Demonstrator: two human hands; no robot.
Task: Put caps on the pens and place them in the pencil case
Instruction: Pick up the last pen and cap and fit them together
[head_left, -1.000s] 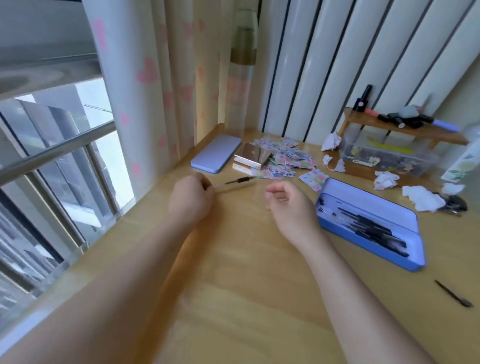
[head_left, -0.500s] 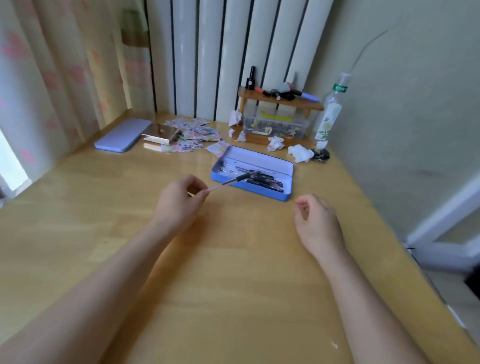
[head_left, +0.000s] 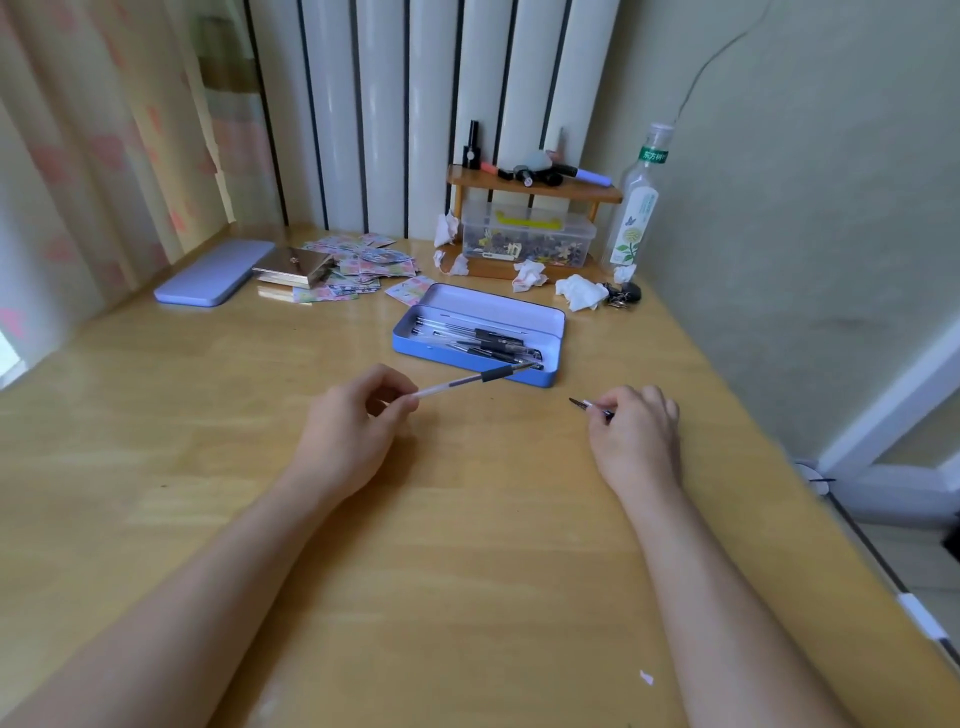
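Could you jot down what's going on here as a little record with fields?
left hand: pinches the end of an uncapped pen, tip aimed at the case
right hand: closed on a small dark pen cap
pencil case: blue, open, several pens inside
case lid: lying apart, far left
desk: wooden, paper scraps at the back

A pale wooden desk (head_left: 156, 467) sits in a room corner, daylight falling from the left through a heart-patterned curtain (head_left: 104, 145). Behind it, white wall panels (head_left: 384, 104) with dark gaps meet a plain greenish wall (head_left: 805, 208); white skirting (head_left: 893, 405) runs along the right.
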